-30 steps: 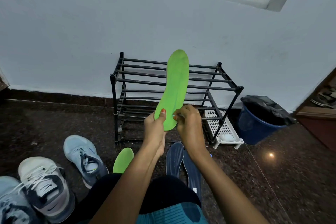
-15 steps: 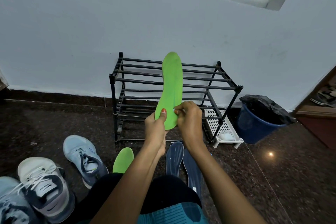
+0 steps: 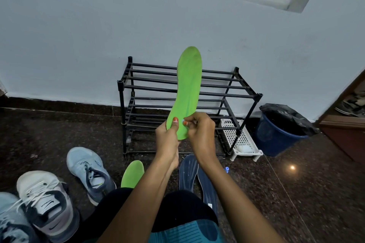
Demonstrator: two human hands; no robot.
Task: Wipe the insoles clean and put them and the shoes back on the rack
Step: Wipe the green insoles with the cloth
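Left hand point(image 3: 167, 141) is gripping the green insole point(image 3: 188, 85), right hand point(image 3: 202, 134) is pinching its heel; shoes point(image 3: 88, 171) and other insoles point(image 3: 188, 171) are lying on the floor point(image 3: 296, 193), off the rack point(image 3: 258, 95)

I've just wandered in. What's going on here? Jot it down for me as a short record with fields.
Held item: bright green foam insole, upright, toe end up
Left hand: grips its heel end, thumb on its face
Right hand: fingers pinch the same heel end; any cloth too small to tell
Rack: black metal-bar shoe rack, behind the held insole
Floor: second green insole, two dark navy insoles, light blue trainer, white-and-grey trainer
Right of rack: blue bin with black liner
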